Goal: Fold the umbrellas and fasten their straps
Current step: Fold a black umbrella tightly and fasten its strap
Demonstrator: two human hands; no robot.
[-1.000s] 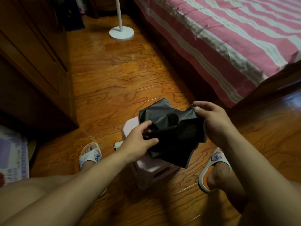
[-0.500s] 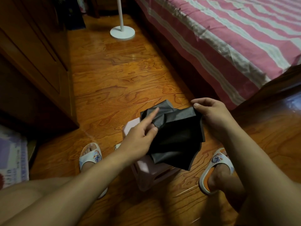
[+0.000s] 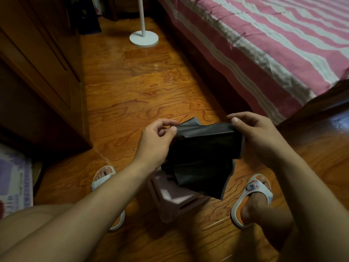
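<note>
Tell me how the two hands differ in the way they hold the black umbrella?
The left hand pinches a fold of the black umbrella at its top left edge, fingertips drawn together. The right hand wraps round the umbrella's right end, thumb on top. The left hand shows its back; the right shows its thumbnail. Both grip the same dark fabric above a pink stool.

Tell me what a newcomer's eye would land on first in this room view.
First, the black umbrella at the centre, its loose canopy pinched at the top edge by the left hand and the right hand, above a small pink stool. Next, the pink-and-white striped bed filling the upper right. Then the white round stand base on the glossy wooden floor at the top.
</note>
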